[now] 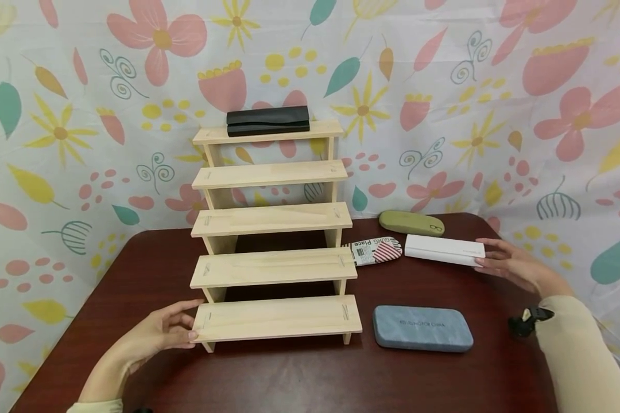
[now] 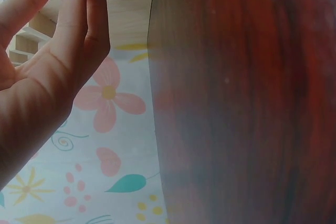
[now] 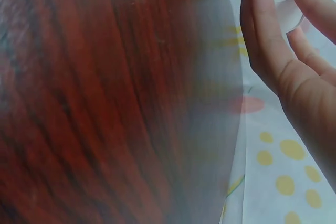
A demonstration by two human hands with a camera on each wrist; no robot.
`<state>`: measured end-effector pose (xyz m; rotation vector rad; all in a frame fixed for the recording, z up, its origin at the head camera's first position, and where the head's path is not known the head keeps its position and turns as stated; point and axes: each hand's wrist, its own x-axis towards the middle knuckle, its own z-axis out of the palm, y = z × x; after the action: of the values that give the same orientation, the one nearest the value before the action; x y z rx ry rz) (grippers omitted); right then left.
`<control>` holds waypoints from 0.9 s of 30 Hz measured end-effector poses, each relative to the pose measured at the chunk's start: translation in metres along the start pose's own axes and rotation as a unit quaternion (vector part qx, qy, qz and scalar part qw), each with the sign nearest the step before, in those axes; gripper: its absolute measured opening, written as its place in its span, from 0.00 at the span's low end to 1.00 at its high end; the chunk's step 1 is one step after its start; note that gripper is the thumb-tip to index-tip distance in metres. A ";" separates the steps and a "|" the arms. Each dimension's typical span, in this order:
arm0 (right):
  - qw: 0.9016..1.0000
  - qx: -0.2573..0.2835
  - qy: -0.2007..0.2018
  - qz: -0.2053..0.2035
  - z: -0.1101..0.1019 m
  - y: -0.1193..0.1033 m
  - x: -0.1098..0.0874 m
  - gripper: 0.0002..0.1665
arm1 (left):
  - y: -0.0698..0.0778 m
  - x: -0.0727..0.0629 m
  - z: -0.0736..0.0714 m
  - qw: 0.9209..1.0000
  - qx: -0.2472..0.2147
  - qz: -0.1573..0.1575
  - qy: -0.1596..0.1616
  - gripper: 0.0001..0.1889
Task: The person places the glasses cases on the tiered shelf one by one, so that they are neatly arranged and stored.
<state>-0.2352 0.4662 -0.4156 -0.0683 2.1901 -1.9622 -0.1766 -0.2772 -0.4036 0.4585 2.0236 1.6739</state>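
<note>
In the head view, my right hand [image 1: 514, 265] grips the right end of a long white glasses case [image 1: 441, 250], thumb toward me and fingers at the far side. The right wrist view shows only a small part of that case [image 3: 287, 14] between the fingers. My left hand [image 1: 160, 330] holds the left end of the lowest step of a stepped wooden display stand [image 1: 276, 318], thumb near the front edge. A folded black glasses case [image 1: 267, 121] lies on the stand's top step. The other steps carry nothing.
An olive green glasses case [image 1: 410, 223] lies at the back right of the dark red table [image 1: 310, 378]. A patterned case with a striped heart [image 1: 377, 251] is partly hidden behind the stand. Right of the lowest step lies a blue glasses case [image 1: 422, 328]. Floral cloth [image 1: 434, 103] hangs behind.
</note>
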 end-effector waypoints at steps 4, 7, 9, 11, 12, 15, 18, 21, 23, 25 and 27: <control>0.999 0.028 -0.004 -0.016 0.001 -0.001 -0.001 0.31 | -0.001 -0.001 0.000 1.000 0.001 -0.011 0.002 0.40; 0.998 0.049 -0.012 -0.042 0.000 -0.001 -0.001 0.29 | -0.001 -0.003 0.001 1.000 -0.001 -0.015 0.004 0.41; 0.994 0.078 -0.024 -0.068 -0.001 -0.002 0.002 0.28 | -0.001 -0.003 0.000 1.000 -0.001 -0.015 0.006 0.41; 0.990 0.098 -0.039 -0.095 -0.001 -0.005 0.005 0.28 | -0.001 -0.004 0.000 1.000 -0.001 -0.017 0.009 0.41; 0.987 0.109 -0.047 -0.103 -0.001 -0.007 0.007 0.29 | -0.001 -0.005 -0.001 1.000 0.001 -0.016 0.009 0.41; 0.984 0.122 -0.057 -0.114 0.001 -0.016 0.012 0.29 | -0.001 -0.006 -0.002 1.000 0.004 -0.017 0.015 0.41; 0.984 0.120 -0.065 -0.112 0.007 -0.028 0.017 0.30 | 0.000 -0.007 -0.002 1.000 0.002 -0.015 0.016 0.40; 0.981 0.120 -0.080 -0.131 0.014 -0.041 0.020 0.31 | 0.000 -0.005 -0.001 1.000 0.003 -0.011 0.015 0.40; 0.980 0.112 -0.081 -0.144 0.020 -0.050 0.020 0.31 | 0.000 -0.003 -0.001 1.000 0.006 -0.010 0.014 0.40; 0.980 0.110 -0.074 -0.149 0.028 -0.060 0.021 0.31 | 0.001 -0.001 0.000 1.000 0.012 -0.009 0.014 0.40; 0.984 0.096 -0.056 -0.140 0.037 -0.070 0.022 0.31 | 0.000 0.000 -0.001 1.000 0.012 -0.011 0.016 0.40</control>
<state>-0.2565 0.4178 -0.3528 -0.4693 2.0004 -2.2456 -0.1772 -0.2774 -0.4032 0.4177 2.0652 1.6558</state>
